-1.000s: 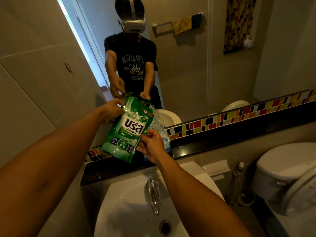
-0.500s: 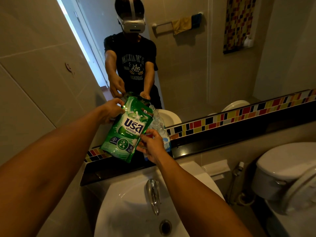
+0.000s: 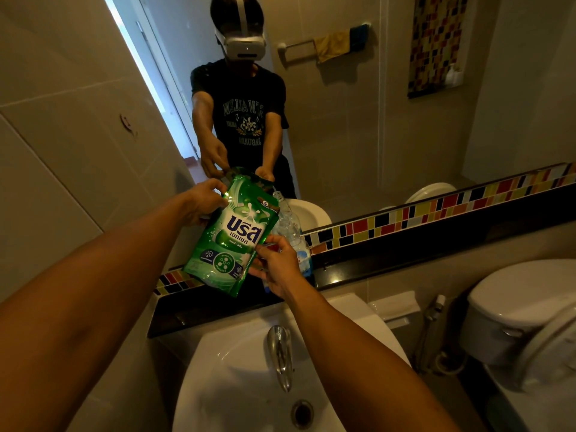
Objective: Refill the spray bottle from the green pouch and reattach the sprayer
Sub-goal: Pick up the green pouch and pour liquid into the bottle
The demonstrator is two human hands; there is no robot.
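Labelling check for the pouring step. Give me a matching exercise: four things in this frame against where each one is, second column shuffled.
Things:
1. green pouch
2. bottle
3. tap
4. yellow cloth

Places:
A. over the sink
B. on the towel rail, in the mirror
C. on the dark ledge, behind the right hand
D. tilted, held at the top by the left hand

Pairs: 1-D, 2-C, 3-A, 4-B
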